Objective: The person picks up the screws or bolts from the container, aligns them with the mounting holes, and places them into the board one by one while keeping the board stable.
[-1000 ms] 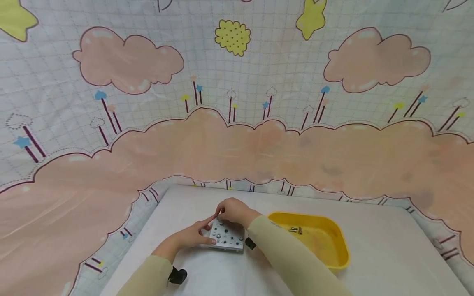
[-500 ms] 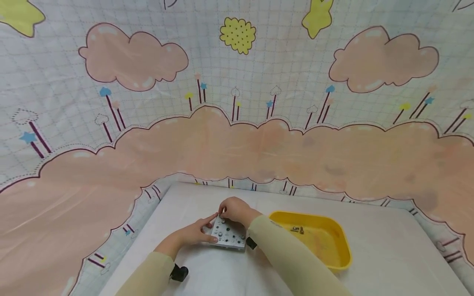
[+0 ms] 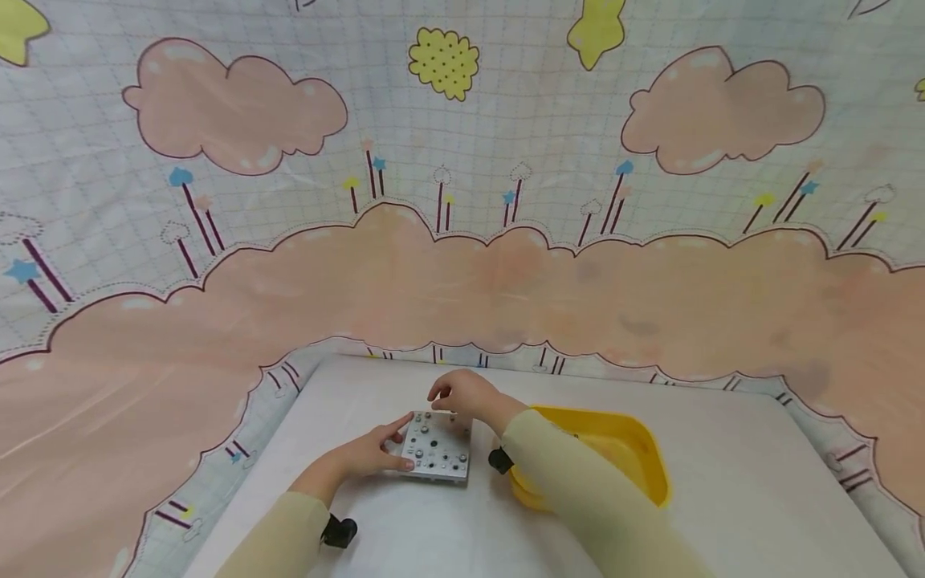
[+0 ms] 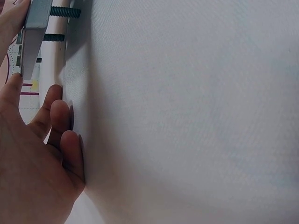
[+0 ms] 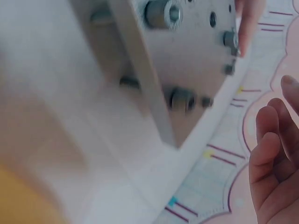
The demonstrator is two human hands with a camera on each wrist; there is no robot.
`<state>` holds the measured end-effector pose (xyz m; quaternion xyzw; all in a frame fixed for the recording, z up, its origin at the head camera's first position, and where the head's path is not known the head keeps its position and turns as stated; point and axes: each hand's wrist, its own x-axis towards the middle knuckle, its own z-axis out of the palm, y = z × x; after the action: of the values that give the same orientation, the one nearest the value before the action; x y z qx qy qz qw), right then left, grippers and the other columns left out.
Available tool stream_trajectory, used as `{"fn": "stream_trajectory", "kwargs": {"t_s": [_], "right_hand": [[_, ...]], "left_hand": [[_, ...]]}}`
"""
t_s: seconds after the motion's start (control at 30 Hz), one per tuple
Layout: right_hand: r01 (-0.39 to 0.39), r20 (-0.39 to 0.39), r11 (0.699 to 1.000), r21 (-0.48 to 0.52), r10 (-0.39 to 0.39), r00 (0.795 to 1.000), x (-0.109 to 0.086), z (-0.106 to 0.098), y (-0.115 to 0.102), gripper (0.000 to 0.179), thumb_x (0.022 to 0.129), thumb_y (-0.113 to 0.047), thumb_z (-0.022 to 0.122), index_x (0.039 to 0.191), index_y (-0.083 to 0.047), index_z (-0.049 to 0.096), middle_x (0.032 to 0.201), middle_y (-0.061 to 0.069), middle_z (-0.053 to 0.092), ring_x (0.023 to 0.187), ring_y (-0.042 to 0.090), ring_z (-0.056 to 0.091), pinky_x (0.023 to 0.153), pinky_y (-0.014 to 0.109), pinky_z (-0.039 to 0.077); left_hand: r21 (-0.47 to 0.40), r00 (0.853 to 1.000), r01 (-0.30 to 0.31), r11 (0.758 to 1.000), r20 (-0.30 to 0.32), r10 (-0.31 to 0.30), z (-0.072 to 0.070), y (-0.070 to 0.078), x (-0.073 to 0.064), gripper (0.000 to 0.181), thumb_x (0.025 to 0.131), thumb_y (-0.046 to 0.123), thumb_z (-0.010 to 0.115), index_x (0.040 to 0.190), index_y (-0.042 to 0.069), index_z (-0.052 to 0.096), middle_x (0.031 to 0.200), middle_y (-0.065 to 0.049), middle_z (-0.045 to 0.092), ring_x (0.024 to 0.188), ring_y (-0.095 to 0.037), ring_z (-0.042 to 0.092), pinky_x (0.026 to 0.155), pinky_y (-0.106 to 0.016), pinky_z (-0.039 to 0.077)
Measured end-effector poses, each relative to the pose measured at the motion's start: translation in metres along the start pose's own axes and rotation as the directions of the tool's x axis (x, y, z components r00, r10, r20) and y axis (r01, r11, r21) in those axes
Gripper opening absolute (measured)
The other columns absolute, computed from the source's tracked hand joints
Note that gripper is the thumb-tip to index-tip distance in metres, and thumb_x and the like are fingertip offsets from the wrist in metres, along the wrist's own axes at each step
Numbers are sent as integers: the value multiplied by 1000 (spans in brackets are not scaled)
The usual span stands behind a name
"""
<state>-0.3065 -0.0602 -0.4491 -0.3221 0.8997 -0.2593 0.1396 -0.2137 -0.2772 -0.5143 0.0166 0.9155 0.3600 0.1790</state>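
A silvery metal plate (image 3: 444, 440) lies on the table, its top set with several socket-head screws and dark holes. My left hand (image 3: 361, 456) holds the plate along its left side, index finger at the far corner and thumb at the near one. Threaded screw ends (image 4: 65, 11) stick out below the plate in the left wrist view. Just above the plate's far right part hovers my right hand (image 3: 470, 395), fingers loosely curled around nothing. The right wrist view shows that hand (image 5: 278, 179) apart from the plate and a screw head (image 5: 182, 99) standing proud.
A yellow tray (image 3: 639, 461) stands right of the plate, partly covered by the right sleeve (image 3: 588, 482). What lies in it is mostly hidden. A patterned cloth (image 3: 506, 297) hangs behind the white table (image 3: 737, 474).
My right hand has let go at the plate's far left corner, risen, and moved right. Its sleeve now covers the screws in the tray. The left hand keeps its hold.
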Motion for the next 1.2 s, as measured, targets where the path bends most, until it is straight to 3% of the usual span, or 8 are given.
{"fn": "stream_trajectory", "kwargs": {"t_s": [0.33, 0.57, 0.77, 0.93, 1.2], "right_hand": [[10, 16, 1000, -16, -10, 1000, -35, -35, 22, 9, 93, -22, 72, 100, -22, 76, 84, -9, 63, 78, 12, 56, 69, 27, 48], [11, 16, 997, -71, -10, 1000, -69, -50, 55, 7, 92, -21, 73, 97, -23, 76, 83, -11, 63, 79, 12, 55, 73, 29, 48], [43, -11, 992, -115, -45, 999, -102, -58, 95, 8, 91, -18, 72, 98, -16, 77, 84, -11, 64, 78, 11, 55, 73, 30, 48], [13, -10, 995, -103, -14, 1000, -125, -64, 121, 9, 90, -16, 73, 97, -11, 77, 83, -10, 64, 75, 11, 54, 70, 29, 48], [1, 48, 991, -133, 5, 999, -139, -60, 145, 5, 90, -16, 74, 94, -15, 76, 75, -10, 59, 71, 11, 52, 67, 28, 46]], "left_hand": [[-17, 1000, 1, 1000, -18, -1, -2, -6, -1, 98, 78, 44, 82, 158, 28, 27, 131, -7, 49, 101, -21, 46, 89, -47, 39], [-14, 1000, -5, 1000, -22, 5, -3, -8, -2, 99, 78, 43, 83, 158, 28, 27, 131, -7, 49, 102, -22, 46, 89, -48, 39], [-15, 1000, -10, 1000, -16, 10, -2, -7, -3, 99, 78, 42, 83, 158, 28, 26, 132, -8, 49, 103, -23, 46, 90, -50, 40], [-13, 1000, -10, 1000, -9, 10, -1, -4, -4, 99, 78, 42, 83, 158, 27, 26, 132, -8, 48, 104, -24, 46, 91, -51, 39], [-3, 1000, -28, 1000, 2, 28, 1, 0, -1, 99, 78, 43, 83, 158, 27, 26, 133, -9, 48, 104, -24, 47, 92, -52, 39]]}}
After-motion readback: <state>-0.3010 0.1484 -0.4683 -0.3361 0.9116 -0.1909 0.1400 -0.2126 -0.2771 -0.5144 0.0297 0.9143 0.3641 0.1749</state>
